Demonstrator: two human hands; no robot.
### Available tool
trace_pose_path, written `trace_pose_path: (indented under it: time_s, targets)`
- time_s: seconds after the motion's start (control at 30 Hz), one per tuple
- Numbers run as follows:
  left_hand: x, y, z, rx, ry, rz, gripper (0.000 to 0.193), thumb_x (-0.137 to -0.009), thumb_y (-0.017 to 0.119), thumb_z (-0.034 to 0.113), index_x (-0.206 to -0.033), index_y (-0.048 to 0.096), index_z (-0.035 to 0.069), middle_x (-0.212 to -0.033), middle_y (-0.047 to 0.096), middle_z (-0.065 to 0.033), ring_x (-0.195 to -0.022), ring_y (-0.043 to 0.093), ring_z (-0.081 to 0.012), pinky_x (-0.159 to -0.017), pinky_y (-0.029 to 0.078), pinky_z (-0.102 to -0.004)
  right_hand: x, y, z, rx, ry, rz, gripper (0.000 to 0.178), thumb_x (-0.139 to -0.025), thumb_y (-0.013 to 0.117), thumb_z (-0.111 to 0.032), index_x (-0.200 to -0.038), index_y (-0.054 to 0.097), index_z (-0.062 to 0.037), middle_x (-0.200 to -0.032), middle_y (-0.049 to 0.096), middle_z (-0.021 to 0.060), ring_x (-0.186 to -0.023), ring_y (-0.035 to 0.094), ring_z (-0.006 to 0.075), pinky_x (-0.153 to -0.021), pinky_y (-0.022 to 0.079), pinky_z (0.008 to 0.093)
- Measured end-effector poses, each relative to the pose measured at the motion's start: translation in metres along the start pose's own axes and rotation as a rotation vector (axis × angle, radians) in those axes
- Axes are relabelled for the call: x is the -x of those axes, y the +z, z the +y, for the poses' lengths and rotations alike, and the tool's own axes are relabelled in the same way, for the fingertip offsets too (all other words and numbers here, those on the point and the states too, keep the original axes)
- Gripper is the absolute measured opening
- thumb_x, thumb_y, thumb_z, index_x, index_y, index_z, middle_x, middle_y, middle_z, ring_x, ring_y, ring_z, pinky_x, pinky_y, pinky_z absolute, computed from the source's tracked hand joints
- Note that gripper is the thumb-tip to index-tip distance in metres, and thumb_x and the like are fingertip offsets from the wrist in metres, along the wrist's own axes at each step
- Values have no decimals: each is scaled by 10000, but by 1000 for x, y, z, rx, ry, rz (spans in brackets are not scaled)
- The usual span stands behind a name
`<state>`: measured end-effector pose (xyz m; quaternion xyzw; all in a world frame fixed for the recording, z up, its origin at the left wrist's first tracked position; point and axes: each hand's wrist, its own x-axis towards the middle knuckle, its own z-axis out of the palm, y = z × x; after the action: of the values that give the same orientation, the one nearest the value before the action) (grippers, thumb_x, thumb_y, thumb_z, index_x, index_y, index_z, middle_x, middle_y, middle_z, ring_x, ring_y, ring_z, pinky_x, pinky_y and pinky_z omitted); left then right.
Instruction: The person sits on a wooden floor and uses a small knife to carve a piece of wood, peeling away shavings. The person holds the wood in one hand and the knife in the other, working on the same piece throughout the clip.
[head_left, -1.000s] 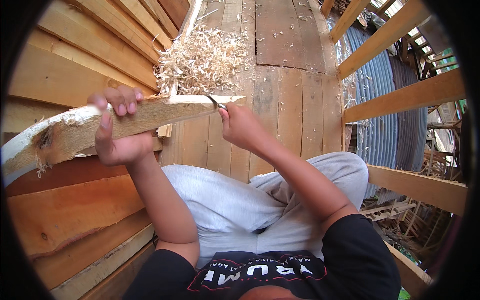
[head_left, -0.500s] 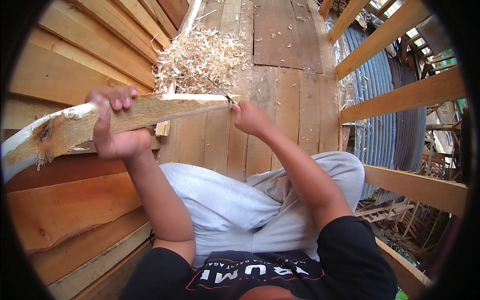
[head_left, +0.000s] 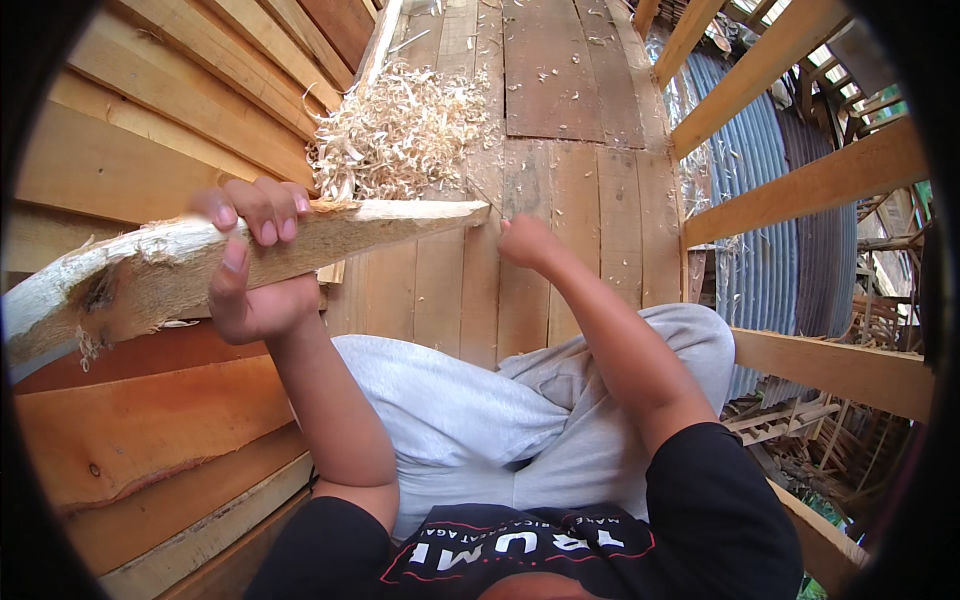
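A long, curved piece of wood [head_left: 345,232] reaches in from the left edge, pale and rough on top, narrowing to a point at its right end. My left hand [head_left: 262,306] is closed around its middle, fingers over the upper edge and thumb against the near face. Just off the pointed end, my right hand [head_left: 530,243] is a closed fist around a knife. Only the knife's thin blade [head_left: 486,198] shows, slanting up and left close to the tip; the handle is hidden in the fist.
Curled wood shavings [head_left: 405,125] are heaped on the plank floor [head_left: 575,215] beyond the wood. Stacked boards [head_left: 150,120] line the left side. A wooden railing [head_left: 800,190] runs along the right, with corrugated metal sheets [head_left: 745,180] outside it.
My right hand and the knife have moved right and slightly down, off the wood's pointed end. My left hand has shifted a little right and down on the wood, which tilts slightly differently.
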<state>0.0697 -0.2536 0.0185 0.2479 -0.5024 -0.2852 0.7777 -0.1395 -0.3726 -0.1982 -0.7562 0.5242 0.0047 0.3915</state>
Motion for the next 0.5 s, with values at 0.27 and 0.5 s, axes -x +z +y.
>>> trace_pose_path:
  time_s: [0.27,0.5]
  targets:
    - [2,-10,7,-41,13,206,251,-770,554,207,-976,446,114,-751,430,-35,-724,423,-162,-790,369,-376,32,-5,-61,-186,-117,88,390,-963,447,-259,-883,613,85,-845,612,340,-852,604,488,-757,466,521]
    - [1,-14,8,-59,-4,298,230,-766,560,204,-947,448,117,-743,433,-35,-716,421,-161,-790,373,-372,14,-4,-51,-152,-131,38,419,-968,436,-303,-948,623,71,-941,637,307,-885,625,443,-801,477,496]
